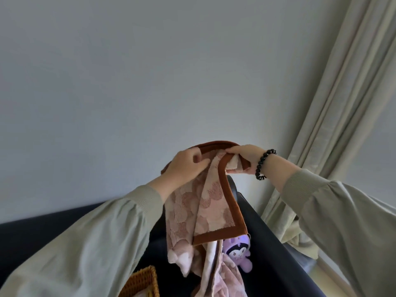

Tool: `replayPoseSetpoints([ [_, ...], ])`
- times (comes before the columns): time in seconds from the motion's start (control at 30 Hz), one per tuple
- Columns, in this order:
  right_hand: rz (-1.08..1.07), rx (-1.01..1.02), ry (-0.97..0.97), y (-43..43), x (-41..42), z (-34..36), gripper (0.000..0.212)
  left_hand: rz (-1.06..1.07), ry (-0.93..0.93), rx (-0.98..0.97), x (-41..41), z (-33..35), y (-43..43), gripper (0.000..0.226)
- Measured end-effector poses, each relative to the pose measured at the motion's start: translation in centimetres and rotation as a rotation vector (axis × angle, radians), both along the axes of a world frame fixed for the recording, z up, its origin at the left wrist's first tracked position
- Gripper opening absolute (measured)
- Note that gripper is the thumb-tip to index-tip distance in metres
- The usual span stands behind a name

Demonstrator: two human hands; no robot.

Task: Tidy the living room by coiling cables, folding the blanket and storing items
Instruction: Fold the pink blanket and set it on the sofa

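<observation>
- We find the blanket point(205, 202) held up over the sofa point(270, 243). Its brown-edged top border is bunched between both hands. The rest hangs in loose folds, with the lower end out of frame.
- Left grip point(187, 165): fingers curled, pinching the border.
- Right grip point(244, 159): thumb and fingers pinching a gathered corner. A bead bracelet point(264, 165) sits at the wrist.
- We judge the folding begun but not done, as no flat, squared fold is visible.
- A purple plush point(237, 254) shows against the sofa just beside the hanging cloth, and is not stored.
- A wicker basket point(141, 279) stands at lower left, its contents mostly hidden.
- No cables are in view, so we cannot tell their state.
- Left to do, in our judgement: complete the fold, store the plush and verify the cables.
</observation>
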State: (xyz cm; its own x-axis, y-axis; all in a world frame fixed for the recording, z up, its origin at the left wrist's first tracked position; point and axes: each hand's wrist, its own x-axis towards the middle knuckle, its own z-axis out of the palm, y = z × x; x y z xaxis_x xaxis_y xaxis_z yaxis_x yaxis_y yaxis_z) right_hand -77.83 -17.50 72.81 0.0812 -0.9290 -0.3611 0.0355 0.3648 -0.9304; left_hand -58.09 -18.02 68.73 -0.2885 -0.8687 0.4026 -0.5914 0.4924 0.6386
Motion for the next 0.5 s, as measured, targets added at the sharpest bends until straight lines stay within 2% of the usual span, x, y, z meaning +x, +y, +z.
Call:
replayPoseSetpoints([
  [0.07, -0.059, -0.002, -0.025, 0.0, 0.4, 0.1, 0.014, -0.085, -0.107, 0.073, -1.4, 0.0, 1.2, 0.049],
  [0.13, -0.110, 0.002, -0.054, -0.2, 0.8, 0.3, 0.015, -0.061, -0.301, 0.056, -2.7, -0.4, 2.1, 0.048],
  [0.2, -0.154, 0.005, -0.095, -0.5, 1.1, 0.3, 0.023, 0.029, -0.407, 0.035, -3.8, -1.2, 2.4, 0.043],
  [0.33, -0.214, -0.025, -0.107, -1.0, 1.2, 0.3, 0.034, 0.185, -0.363, 0.179, -4.5, -1.7, 1.7, 0.021],
  [0.5, -0.301, 0.004, -0.111, -0.5, -0.7, 0.1, 0.025, 0.246, -0.186, 0.439, 0.6, 0.0, -1.6, 0.015],
])
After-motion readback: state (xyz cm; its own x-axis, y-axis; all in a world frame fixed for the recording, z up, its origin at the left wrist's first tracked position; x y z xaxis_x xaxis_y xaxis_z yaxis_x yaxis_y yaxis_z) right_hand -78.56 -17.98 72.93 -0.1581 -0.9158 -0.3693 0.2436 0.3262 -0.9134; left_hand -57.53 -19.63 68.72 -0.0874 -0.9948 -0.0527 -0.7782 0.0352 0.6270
